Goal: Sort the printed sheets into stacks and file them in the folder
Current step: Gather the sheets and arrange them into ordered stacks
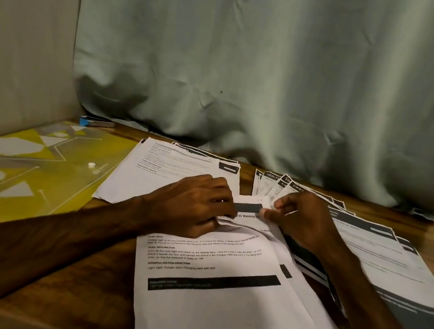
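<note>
Green curtain point(282, 74) hangs behind a brown wooden table point(97, 256) with paper spread all over it. Right in front of the person lies a big pile of printed sheets point(217, 293). The left hand point(191, 206) rests flat on the top edge of this pile, with its fingers curled onto a bent sheet point(246, 221) whose top part is lifted and creased. The right hand point(306, 222) pinches the same sheet's top corner between thumb and fingers, closed tight on the paper. So the sheet sits between both hands, near the far end of the pile. Another stack point(168, 173) lies just behind the left hand. A fan of sheets point(395, 260) spreads out to the right. The yellow folder point(22, 169) lies flat at the left, apart from the hands. A small blue stapler point(96, 122) sits behind the folder by the curtain.
</note>
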Tool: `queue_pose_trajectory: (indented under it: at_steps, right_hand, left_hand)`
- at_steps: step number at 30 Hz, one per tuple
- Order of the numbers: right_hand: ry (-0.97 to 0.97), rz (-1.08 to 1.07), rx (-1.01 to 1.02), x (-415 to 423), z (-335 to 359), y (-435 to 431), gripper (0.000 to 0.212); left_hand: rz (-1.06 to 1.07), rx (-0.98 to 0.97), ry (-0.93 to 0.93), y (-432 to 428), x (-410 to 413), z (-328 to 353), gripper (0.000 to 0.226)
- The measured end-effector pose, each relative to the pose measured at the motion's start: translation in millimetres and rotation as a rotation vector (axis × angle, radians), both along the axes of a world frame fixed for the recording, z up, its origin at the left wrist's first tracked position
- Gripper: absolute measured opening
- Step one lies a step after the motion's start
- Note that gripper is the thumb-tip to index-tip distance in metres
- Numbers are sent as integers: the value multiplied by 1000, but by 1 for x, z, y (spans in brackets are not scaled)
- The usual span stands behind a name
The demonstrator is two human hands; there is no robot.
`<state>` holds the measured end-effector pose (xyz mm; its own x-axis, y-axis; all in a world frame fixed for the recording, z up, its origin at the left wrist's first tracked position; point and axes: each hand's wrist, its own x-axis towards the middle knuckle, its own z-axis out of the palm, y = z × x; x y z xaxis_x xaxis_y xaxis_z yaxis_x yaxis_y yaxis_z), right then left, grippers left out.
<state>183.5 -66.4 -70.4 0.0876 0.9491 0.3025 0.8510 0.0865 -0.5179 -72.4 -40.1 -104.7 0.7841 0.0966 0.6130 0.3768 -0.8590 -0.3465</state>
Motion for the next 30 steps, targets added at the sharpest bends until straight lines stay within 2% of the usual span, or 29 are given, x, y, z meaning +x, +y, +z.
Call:
queue_pose_trajectory:
  at_steps: [2, 4, 9, 12, 16, 19, 21, 30]
  right_hand:
    - [-35, -70, -63, -4, -6, 4, 47]
    - [-33, -106, -77, -7, -12, 7, 51]
    - [259, -83, -31, -1, -10, 6, 30]
    - [417, -65, -61, 2, -10, 6, 21]
    - [536, -36, -5, 3, -8, 5, 18]
    - [610, -34, -17, 6, -6, 5, 18]
    - [625, -21, -28, 9, -6, 5, 19]
    - [684, -19, -92, 7, -9, 8, 16]
  left_hand:
    - [13, -18, 0, 0, -1, 0, 26]
    - [25, -35, -8, 2, -1, -2, 24]
    - [36, -166, -183, 3, -1, -3, 21]
    - [82, -244, -260, 5, -1, -1, 28]
    - [198, -586, -548, 3, 1, 7, 34]
    - [147, -854, -633, 11, -4, 9, 29]
    - [111, -954, -663, 17, -7, 8, 31]
    - [81, -1025, -697, 26, -6, 1, 33]
